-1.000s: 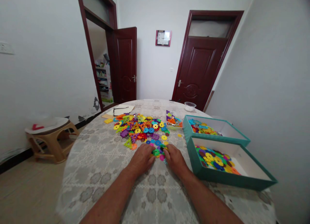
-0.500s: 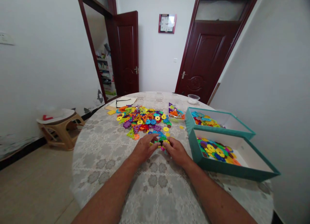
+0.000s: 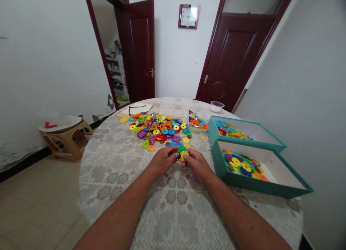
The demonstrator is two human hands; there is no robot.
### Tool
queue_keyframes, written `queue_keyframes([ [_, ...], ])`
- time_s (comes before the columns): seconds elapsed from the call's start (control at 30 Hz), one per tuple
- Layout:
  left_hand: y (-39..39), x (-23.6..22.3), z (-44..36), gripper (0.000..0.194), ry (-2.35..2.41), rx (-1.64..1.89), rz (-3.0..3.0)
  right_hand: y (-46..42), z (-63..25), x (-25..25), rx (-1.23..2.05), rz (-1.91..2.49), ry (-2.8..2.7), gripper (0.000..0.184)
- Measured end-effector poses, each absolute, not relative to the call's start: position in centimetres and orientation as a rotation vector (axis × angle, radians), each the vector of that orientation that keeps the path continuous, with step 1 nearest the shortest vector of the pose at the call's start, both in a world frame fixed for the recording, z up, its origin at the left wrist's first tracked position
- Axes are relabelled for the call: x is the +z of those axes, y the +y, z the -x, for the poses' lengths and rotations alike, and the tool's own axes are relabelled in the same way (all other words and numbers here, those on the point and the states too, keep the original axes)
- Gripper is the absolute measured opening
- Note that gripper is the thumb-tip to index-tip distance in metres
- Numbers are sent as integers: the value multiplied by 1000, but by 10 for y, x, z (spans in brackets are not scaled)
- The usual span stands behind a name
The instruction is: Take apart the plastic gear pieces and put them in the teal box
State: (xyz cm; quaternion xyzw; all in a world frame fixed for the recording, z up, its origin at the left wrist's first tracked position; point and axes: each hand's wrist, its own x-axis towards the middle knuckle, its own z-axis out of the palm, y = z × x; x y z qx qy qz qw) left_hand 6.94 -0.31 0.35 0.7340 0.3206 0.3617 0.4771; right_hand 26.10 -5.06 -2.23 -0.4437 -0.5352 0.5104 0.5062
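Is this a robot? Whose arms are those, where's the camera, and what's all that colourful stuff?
No robot here! Those are a person's own bare arms, with a left hand and a right hand. Every picture comes from one camera worn on the person's head, looking forward and down.

On the table lies a big pile of colourful pieces. To the right stand a clear tray and two green-edged boxes, all with more pieces inside.

The right fingers pinch a yellow piece. A green piece is just behind it, close to the left fingers. It's too small to tell whether those two pieces are joined.
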Motion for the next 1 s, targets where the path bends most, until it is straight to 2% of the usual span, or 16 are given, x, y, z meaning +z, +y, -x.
queue_keyframes([
  [0.47, 4, 3, -68, 33, 888, 852, -1835, -47, -261, -21, 1192, 1116, -1286, 27],
  [0.73, 9, 1, -70, 34, 797, 770, -1760, -50, -255, -6, 986, 1271, -1403, 15],
  [0.83, 8, 1, -70, 36, 744, 777, -1735, -56, -254, 1, 811, 1324, -1523, 9],
  [1.0, 5, 3, -66, 33, 804, 820, -1820, -72, -261, 29, 285, 1406, -1736, 7],
])
